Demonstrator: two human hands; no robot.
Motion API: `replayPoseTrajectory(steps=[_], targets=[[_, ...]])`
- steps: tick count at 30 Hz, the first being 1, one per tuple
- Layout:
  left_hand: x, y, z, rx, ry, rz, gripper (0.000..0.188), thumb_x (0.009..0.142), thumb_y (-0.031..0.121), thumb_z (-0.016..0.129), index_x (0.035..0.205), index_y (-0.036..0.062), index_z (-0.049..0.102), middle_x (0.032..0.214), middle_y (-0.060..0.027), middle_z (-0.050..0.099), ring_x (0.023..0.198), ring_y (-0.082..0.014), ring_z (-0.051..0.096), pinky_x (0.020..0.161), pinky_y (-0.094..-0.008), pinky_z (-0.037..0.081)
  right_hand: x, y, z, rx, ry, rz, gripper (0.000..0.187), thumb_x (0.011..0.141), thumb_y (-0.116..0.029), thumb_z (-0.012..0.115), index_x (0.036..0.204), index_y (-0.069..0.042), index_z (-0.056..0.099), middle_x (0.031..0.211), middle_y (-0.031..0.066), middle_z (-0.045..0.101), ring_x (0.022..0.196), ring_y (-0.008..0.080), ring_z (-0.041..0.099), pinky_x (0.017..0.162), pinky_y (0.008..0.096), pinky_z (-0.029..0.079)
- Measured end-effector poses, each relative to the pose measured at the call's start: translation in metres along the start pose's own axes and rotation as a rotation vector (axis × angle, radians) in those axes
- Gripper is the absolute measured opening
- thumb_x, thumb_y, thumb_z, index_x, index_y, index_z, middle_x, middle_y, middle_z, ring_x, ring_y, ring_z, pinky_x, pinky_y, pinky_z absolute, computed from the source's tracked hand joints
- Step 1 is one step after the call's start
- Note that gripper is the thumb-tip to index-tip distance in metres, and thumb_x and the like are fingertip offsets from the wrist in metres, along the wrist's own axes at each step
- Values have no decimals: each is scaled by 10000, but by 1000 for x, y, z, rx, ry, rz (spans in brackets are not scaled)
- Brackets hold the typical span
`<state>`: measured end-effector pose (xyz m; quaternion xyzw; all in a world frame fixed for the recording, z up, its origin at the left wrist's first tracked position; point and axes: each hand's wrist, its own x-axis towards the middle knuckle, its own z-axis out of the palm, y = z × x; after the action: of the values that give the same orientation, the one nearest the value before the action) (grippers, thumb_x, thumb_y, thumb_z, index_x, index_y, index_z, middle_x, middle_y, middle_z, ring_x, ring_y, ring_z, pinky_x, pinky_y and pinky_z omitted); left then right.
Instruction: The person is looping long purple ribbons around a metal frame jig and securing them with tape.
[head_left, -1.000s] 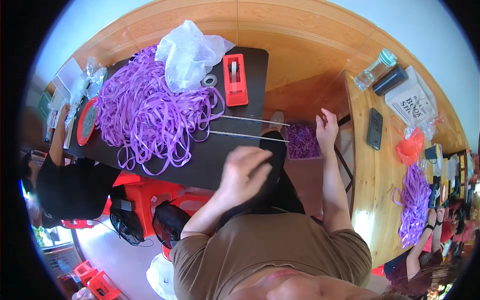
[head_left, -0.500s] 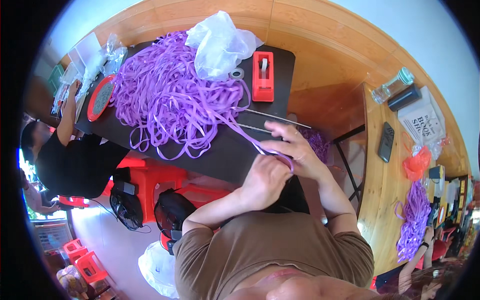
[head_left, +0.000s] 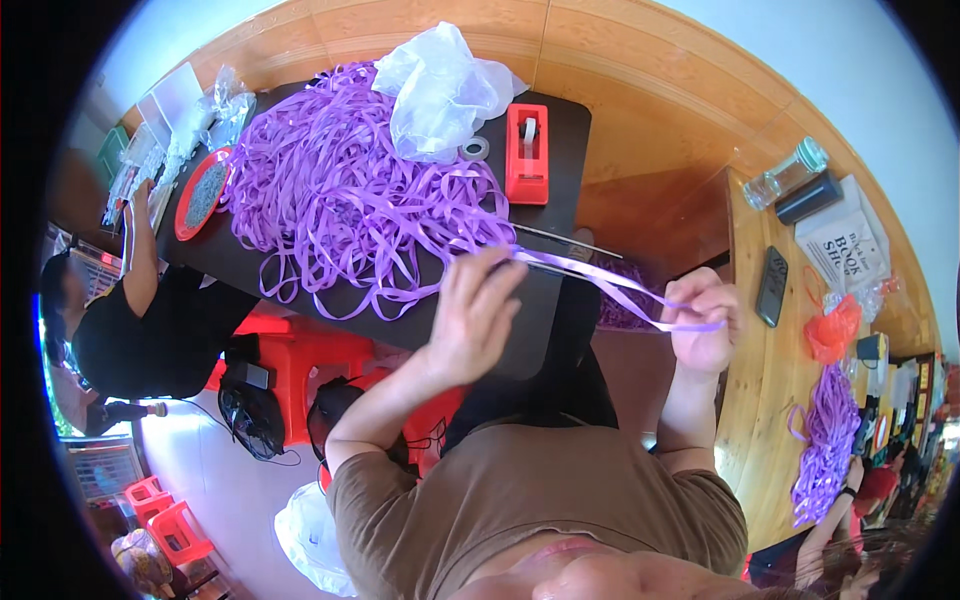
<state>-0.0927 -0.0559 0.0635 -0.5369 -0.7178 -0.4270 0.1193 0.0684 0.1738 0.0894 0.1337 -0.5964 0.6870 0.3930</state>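
A strip of purple ribbon (head_left: 610, 280) stretches from the big heap of purple ribbon (head_left: 340, 190) toward the right. Its end is pinched in my right hand (head_left: 705, 315), raised between the dark table and the wooden one. My left hand (head_left: 470, 315) is over the front edge of the dark table, beside the heap. Its fingers look loosely spread, with their tips close to the ribbon; whether they touch it I cannot tell. Beneath the stretched strip, two thin metal rods (head_left: 570, 240) jut out past the table's right edge.
On the dark table (head_left: 530, 310) are a red tape dispenser (head_left: 527, 185), a tape roll (head_left: 475, 149), a white plastic bag (head_left: 440, 95) and a red dish (head_left: 185, 215) of small grey pieces. A phone (head_left: 772, 285) lies on the wooden table (head_left: 755, 400). Another person (head_left: 150, 330) works at left.
My hands were close together on the ribbon. Now the right hand has pulled its end out to the right, while the left hand has moved left toward the heap.
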Motion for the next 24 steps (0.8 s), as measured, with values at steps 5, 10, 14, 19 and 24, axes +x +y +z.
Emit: replayPoseTrajectory(steps=[5, 10, 14, 19, 24], targets=[[19, -34, -9, 368, -208, -92, 555, 701, 17, 646, 1239, 85, 527, 1325, -166, 431, 1141, -395, 436, 907, -488, 408, -7, -20, -8, 45, 32, -82, 323, 968, -327, 462, 887, -17, 507, 886, 229, 550, 548, 228, 576, 539, 292, 523], [6, -89, -21, 263, -117, 63, 223, 667, -23, 608, 873, 37, 668, 936, -107, 638, 861, -291, 592, 729, -389, 482, -16, -23, -33, 36, 137, -157, 279, 965, -323, 465, 881, -63, 522, 853, 151, 529, 639, 190, 480, 585, 293, 408], [30, -89, -58, -168, -240, -258, 88, 702, 28, 712, 770, -13, 675, 728, -104, 618, 681, -215, 589, 614, -305, 446, -21, -26, -43, 90, 196, -147, 241, 959, -321, 476, 880, -103, 543, 850, 87, 499, 766, 182, 393, 674, 306, 328], [38, -134, -98, 2, -148, -303, 105, 690, 50, 732, 710, -18, 653, 632, -73, 553, 594, -180, 515, 563, -301, 396, -21, -17, -47, 336, 248, -98, 260, 957, -333, 470, 884, -99, 556, 879, 80, 484, 815, 192, 384, 746, 322, 328], [48, -126, -101, 867, 72, -136, 161, 754, 117, 675, 887, 34, 643, 1017, -154, 562, 963, -300, 526, 798, -442, 414, -27, -12, -32, 199, 120, 17, 300, 920, -371, 526, 821, -88, 538, 850, 78, 463, 792, 192, 372, 736, 335, 302]])
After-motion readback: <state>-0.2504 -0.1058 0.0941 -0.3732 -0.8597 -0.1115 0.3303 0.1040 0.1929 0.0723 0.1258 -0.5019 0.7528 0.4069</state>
